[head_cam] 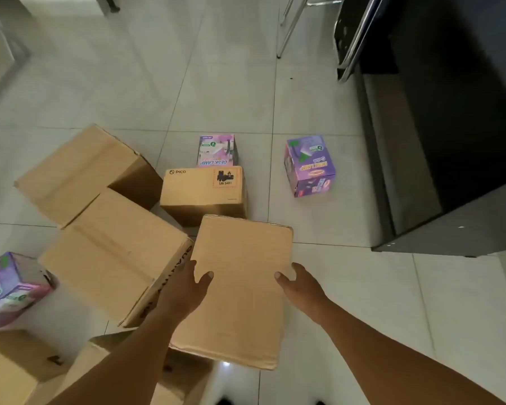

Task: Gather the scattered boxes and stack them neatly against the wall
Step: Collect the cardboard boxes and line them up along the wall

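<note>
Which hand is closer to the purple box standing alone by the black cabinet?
Right. The right hand grips the held box's right edge, below the purple box; the left hand holds the far edge.

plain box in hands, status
Left hand and right hand grip plain box by its sides. Pico box close ahead, purple lamp box loose beyond.

Black cabinet (450,127) stands on tiled floor (129,83).

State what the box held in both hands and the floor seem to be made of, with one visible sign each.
Held box: plain brown cardboard, matte; dull tan faces, soft worn corners. Floor: probably glazed ceramic tile; pale squares, thin dark joints, faint sheen.
</note>
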